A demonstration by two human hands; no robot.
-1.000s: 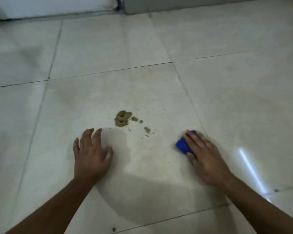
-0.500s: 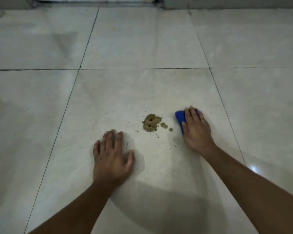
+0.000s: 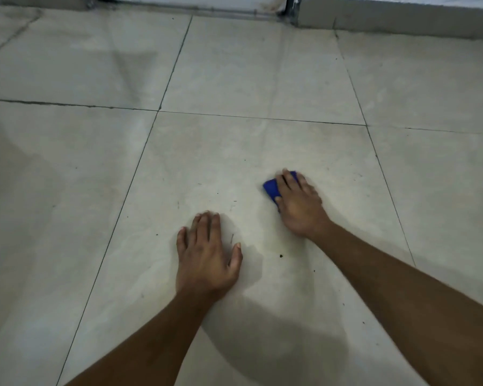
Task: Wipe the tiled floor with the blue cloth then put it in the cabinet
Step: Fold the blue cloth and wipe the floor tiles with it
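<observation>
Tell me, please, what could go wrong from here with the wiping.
Dark specks lie between the hands, so a pass by the blue cloth could miss them. The right hand covers most of the cloth, so dirt may smear. The left hand lies flat on the tiled floor and could slip.

Blue cloth (image 3: 271, 188), pale grey tiles (image 3: 234, 79)

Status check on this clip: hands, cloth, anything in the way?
Left hand flat on tiled floor. Right hand presses blue cloth to floor. Only small dark specks nearby.
</observation>
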